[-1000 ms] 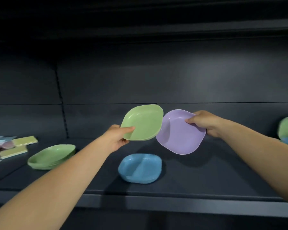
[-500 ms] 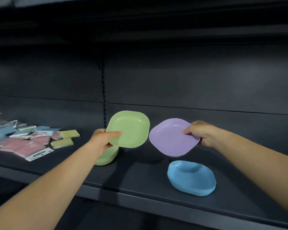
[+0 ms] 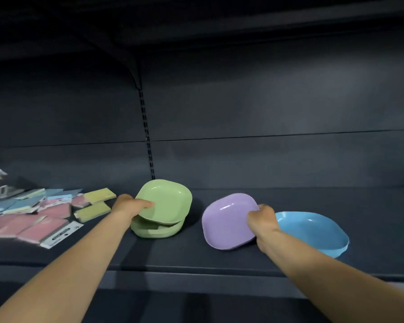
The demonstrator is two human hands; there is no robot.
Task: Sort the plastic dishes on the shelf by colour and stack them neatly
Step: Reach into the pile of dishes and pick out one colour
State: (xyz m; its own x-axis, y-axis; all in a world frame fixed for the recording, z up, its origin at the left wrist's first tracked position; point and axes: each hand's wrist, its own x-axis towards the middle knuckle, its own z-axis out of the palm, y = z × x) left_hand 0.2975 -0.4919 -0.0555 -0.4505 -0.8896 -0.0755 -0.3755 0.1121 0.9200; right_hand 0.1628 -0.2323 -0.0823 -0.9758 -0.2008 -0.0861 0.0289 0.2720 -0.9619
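Observation:
My left hand grips a green plate by its left rim, thumb on top, and holds it tilted just above a stack of green dishes on the dark shelf. My right hand grips a purple plate by its right rim; the plate tilts with its lower edge near the shelf surface. A blue dish lies on the shelf right behind my right hand.
Several flat pink, blue and yellow packets lie scattered on the shelf at the left. A slotted upright runs up the back panel. The shelf's front lip runs across below my forearms.
The view has swung left. My left hand has lowered the green plate onto the green stack. My right hand has brought the purple plate down beside the blue dish.

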